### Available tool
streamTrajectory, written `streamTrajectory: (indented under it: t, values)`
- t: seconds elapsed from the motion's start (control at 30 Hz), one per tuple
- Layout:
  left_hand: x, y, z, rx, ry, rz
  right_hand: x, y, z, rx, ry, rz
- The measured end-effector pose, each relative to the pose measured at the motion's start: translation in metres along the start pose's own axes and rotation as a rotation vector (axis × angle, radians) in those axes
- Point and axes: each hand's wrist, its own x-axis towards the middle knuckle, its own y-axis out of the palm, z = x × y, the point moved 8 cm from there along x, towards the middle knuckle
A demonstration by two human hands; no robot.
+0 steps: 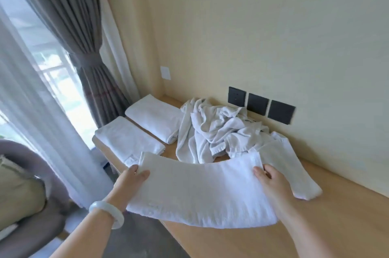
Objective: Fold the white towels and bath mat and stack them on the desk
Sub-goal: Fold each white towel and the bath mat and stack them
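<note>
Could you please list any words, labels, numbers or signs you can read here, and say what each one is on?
No text can be read.
The near folded towel has a small tag-like patch at its front corner, too blurred to read.
The dark wall plates show no legible marks.

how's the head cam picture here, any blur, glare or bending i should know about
Head view: soft all over, so the towel held by the left hand and right hand shows little weave; the window at left is partly blown out to white; the wide lens bows the desk edge and curtain; no hard shadows or glare.
</note>
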Motion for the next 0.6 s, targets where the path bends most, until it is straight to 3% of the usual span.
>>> streamTrajectory:
  t: [0.3, 0.6]
  values:
    - [0.116, -0.167, 0.025, 0.131, 0.084, -0.069, 0.017, 0.2, 0.095, -0.055, -0.054, 0.014]
    - [0.248, -0.209, 0.001, 0.245, 0.156, 0.005, 0.051, 0.309, 0.103, 0.062, 0.059, -0.054]
